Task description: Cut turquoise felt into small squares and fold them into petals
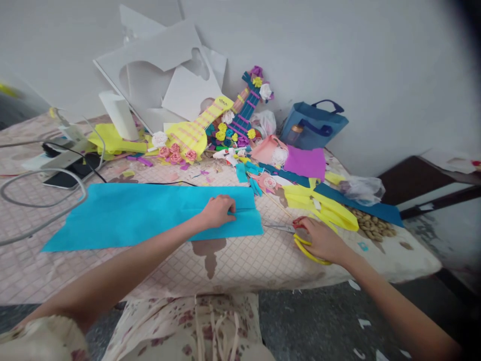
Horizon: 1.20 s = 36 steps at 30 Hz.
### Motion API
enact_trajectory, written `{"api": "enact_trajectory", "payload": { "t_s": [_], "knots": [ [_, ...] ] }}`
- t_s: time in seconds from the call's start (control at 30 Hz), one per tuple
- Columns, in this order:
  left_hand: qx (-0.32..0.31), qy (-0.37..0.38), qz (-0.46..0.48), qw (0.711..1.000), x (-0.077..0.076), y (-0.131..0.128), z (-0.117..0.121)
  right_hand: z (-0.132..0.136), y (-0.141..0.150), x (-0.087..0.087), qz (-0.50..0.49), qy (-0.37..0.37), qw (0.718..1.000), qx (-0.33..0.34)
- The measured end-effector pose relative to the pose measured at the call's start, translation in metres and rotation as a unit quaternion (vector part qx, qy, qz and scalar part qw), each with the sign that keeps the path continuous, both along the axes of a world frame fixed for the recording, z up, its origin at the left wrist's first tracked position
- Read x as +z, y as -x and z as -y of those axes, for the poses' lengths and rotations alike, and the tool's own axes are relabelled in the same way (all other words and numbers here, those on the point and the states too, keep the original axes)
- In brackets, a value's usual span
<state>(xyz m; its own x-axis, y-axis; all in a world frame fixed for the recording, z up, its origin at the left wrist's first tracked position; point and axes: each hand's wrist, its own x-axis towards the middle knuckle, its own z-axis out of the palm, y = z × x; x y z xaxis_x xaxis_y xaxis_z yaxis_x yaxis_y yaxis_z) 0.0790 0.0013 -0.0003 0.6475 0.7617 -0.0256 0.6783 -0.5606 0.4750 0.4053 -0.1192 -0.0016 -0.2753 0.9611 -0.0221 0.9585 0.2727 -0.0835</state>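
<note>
A long turquoise-blue sheet [131, 215], of crepe paper or thin cloth, lies flat along the front of the table. Near its right end my left hand [220, 210] presses down, fingers curled together at a crease or slit line in it. My right hand [319, 239] grips yellow-handled scissors [310, 250] by the loops, just off the sheet's right edge. Their blades [280, 227] point left at that edge and look nearly closed. Part of the handle is hidden by my fingers.
Behind the sheet are a yellow paper guitar [191, 133], a blue flower-trimmed guitar [246, 110], a glue gun [225, 155] and cut-out white boards [150, 55]. At right lie yellow strips [323, 205], peanuts [372, 225] and a blue bag [313, 125]. Cables [80, 193] loop at left.
</note>
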Motion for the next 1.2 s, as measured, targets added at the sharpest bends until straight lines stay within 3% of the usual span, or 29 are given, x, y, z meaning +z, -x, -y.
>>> {"api": "enact_trajectory", "payload": {
  "t_s": [0.4,0.8,0.9,0.97,1.03,1.13,1.2],
  "knots": [
    [-0.035,0.058,0.127,0.990,0.002,0.007,-0.010,0.001,0.007,0.003,0.036,-0.017,0.998,0.055],
    [-0.031,0.043,0.084,0.995,0.000,0.001,-0.009,-0.005,0.017,0.010,0.051,-0.007,0.995,0.089],
    [-0.022,-0.023,0.063,0.998,0.006,-0.002,-0.004,-0.006,0.018,0.012,0.051,-0.004,0.994,0.097],
    [-0.054,-0.092,0.058,0.993,0.010,-0.005,-0.001,-0.006,0.018,0.012,0.048,-0.003,0.994,0.099],
    [-0.136,-0.128,0.064,0.980,0.011,-0.009,0.002,-0.005,0.017,0.011,0.044,-0.002,0.994,0.100],
    [-0.262,-0.119,0.065,0.956,0.008,-0.014,0.005,-0.005,0.018,0.011,0.044,0.002,0.994,0.098],
    [-0.304,-0.098,0.057,0.946,0.005,-0.017,0.006,-0.004,0.019,0.011,0.045,0.008,0.994,0.095]
  ]
}}
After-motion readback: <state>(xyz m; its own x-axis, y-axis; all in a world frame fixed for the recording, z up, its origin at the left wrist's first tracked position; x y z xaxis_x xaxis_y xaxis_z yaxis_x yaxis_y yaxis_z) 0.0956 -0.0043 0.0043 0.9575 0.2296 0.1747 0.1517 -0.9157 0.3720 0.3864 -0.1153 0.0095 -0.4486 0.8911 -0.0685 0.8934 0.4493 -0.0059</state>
